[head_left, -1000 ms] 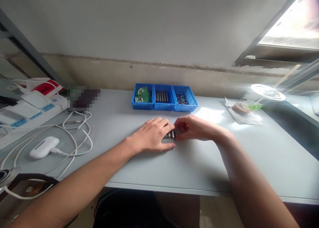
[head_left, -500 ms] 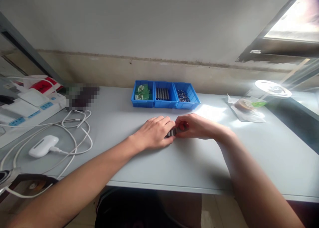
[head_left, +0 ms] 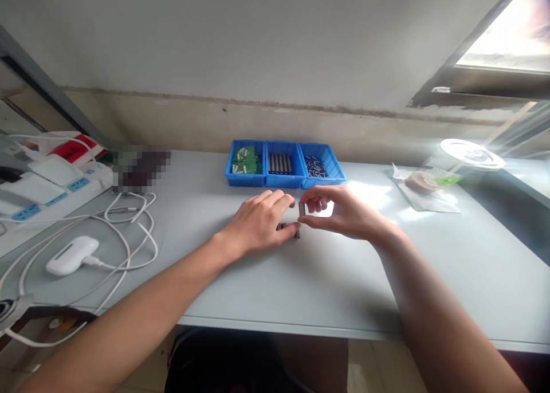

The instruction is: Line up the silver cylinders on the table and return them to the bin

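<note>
On a pale grey worktable point(head_left: 326, 278), in front of three joined blue parts bins point(head_left: 284, 165), a person is working a short row of small dark metal pieces point(head_left: 287, 227). The left hand point(head_left: 258, 224) is lying over the row, its fingers curled and pressing the pieces against the tabletop. The right hand point(head_left: 344, 211) is hovering just beside it, thumb and forefinger pinching a single small grey piece point(head_left: 302, 209) and holding it upright just above the row's right end. White cables point(head_left: 129, 232) and a white charger case point(head_left: 72, 255) are lying well apart to the left, near a power strip point(head_left: 51, 189). A clear bag point(head_left: 425, 189) is resting to the right.
</note>
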The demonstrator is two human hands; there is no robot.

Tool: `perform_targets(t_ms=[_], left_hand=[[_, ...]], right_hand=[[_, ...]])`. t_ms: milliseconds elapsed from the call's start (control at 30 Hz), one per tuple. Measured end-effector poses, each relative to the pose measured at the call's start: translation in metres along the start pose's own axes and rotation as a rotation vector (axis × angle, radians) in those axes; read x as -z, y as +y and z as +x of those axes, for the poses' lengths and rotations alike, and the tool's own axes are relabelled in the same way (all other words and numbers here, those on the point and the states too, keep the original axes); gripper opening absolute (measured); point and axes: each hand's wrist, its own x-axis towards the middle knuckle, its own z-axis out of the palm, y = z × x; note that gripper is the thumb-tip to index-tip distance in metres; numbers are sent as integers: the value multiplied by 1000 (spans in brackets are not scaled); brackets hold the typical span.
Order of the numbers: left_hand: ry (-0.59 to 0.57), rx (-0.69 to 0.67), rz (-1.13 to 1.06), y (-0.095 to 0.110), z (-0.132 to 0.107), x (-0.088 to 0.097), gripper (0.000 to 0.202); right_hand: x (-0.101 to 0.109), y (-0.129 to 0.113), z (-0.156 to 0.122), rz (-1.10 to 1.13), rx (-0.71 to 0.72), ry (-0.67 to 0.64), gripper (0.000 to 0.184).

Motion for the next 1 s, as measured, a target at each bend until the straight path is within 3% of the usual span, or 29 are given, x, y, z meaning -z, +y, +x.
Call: perform_targets(t_ms=[167, 367, 567, 1000], left_hand=[[186, -131, 58, -2, -1, 1, 31], [338, -218, 90, 0, -2, 6, 24], [532, -300, 50, -5, 1, 1, 11], [515, -305, 67, -5, 3, 0, 23]], right_hand=[[-4, -5, 2, 140, 15, 81, 34], [-11, -12, 3, 402, -8, 7, 39], [-15, -9, 6, 456, -12, -59, 38], [-15, -11, 7, 437, -28, -114, 36]])
